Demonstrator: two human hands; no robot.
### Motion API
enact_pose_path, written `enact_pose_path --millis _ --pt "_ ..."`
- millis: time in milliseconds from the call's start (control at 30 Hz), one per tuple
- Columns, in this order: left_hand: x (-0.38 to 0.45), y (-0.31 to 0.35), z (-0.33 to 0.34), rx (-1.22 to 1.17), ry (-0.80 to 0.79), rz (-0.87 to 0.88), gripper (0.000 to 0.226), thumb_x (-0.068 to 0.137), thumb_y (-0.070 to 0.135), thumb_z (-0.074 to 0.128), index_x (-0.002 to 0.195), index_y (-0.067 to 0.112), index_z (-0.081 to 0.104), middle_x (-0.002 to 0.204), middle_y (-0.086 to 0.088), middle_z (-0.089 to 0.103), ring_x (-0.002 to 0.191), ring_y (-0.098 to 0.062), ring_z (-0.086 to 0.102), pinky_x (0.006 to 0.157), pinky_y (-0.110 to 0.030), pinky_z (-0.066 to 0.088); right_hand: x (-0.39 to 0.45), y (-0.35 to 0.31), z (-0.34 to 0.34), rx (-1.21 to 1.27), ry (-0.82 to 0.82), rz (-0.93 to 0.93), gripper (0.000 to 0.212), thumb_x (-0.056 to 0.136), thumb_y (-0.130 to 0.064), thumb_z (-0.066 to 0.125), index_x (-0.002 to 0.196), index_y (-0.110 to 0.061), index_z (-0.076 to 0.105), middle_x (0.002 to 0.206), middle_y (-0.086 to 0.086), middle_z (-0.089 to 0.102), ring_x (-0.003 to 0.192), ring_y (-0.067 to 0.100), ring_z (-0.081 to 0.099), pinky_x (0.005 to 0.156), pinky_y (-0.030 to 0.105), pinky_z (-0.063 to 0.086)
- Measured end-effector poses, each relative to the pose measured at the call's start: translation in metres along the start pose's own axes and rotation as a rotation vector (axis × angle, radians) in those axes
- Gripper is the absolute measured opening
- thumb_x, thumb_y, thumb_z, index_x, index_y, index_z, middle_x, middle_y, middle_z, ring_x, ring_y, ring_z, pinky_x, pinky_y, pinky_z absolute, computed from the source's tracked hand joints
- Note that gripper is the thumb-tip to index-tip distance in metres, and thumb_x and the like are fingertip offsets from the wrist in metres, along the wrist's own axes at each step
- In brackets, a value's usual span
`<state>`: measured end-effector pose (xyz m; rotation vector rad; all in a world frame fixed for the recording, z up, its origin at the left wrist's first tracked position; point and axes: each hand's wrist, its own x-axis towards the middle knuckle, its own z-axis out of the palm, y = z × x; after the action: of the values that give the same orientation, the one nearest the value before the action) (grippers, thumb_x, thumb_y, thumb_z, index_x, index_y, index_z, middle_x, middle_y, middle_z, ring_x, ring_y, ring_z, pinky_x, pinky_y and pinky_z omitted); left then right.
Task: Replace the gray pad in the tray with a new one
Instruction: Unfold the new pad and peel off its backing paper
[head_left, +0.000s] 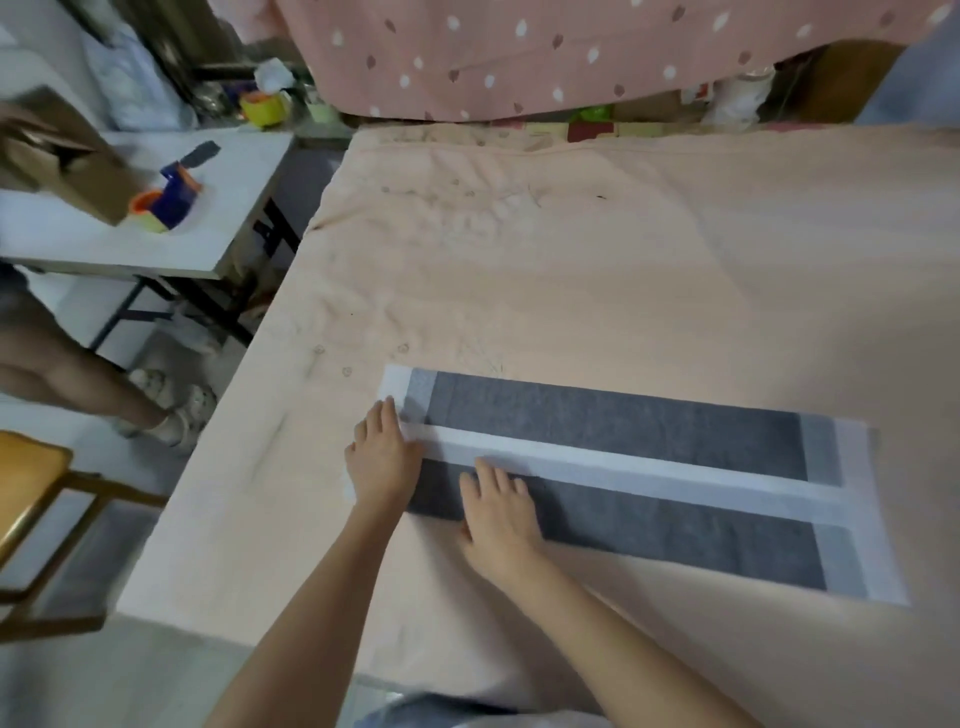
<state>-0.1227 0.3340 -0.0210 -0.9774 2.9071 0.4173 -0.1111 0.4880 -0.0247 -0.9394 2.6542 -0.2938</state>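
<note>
Peach cloth (623, 270) underlies a rectangular gray pad (649, 431), hands (384, 457) flat.

A white side table (104, 244) at left carries a cardboard box (62, 156) and, near its front edge, what looks like a blue-and-orange tape dispenser (169, 200).

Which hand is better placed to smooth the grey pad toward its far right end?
Probably the right hand: it lies flat on the near grey strip of the long grey-and-white pad, nearer that end. The left hand presses the left edge.
</note>
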Motion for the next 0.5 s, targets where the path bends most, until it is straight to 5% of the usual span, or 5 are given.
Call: enact_pose_path --millis 167,333,433,500 --pt "0.006 -0.033 -0.011 -0.054 -0.070 -0.189 0.057 0.087 0.034 0.060 0.127 0.000 0.039 0.127 -0.019 0.045 0.117 -0.033 0.045 0.085 -0.043 0.044 0.016 -0.049 0.005 -0.144 -0.091 0.001 0.051 0.086 -0.014 0.057 0.132 -0.005 0.037 0.136 0.019 0.038 0.121 0.033 0.039 0.096 0.042 0.035" --pt "0.018 -0.044 -0.016 -0.335 -0.215 -0.327 0.050 0.080 0.037 0.063 0.116 0.006 0.047 0.113 -0.010 0.053 0.107 -0.033 0.055 0.082 -0.036 0.042 0.030 -0.071 0.003 -0.124 -0.060 0.044 0.038 0.090 -0.014 0.050 0.126 -0.006 0.041 0.129 0.015 0.045 0.117 0.030 0.042 0.090 0.038 0.037" --pt "0.023 -0.048 -0.019 -0.414 -0.294 -0.307 0.024 0.077 0.033 0.064 0.077 0.010 0.055 0.073 -0.003 0.055 0.081 -0.030 0.058 0.067 -0.028 0.039 0.037 -0.081 0.003 -0.102 -0.029 0.079 0.038 0.089 -0.023 0.052 0.123 -0.008 0.042 0.125 0.013 0.048 0.114 0.027 0.044 0.087 0.036 0.039" --pt "0.023 -0.049 -0.023 -0.442 -0.305 -0.282 0.031 0.076 0.030 0.065 0.056 0.013 0.049 0.055 0.001 0.047 0.063 -0.025 0.050 0.056 -0.025 0.035 0.038 -0.086 0.005 -0.089 0.007 0.107 0.041 0.088 -0.033 0.054 0.119 -0.009 0.043 0.120 0.010 0.051 0.110 0.025 0.048 0.084 0.035 0.041"
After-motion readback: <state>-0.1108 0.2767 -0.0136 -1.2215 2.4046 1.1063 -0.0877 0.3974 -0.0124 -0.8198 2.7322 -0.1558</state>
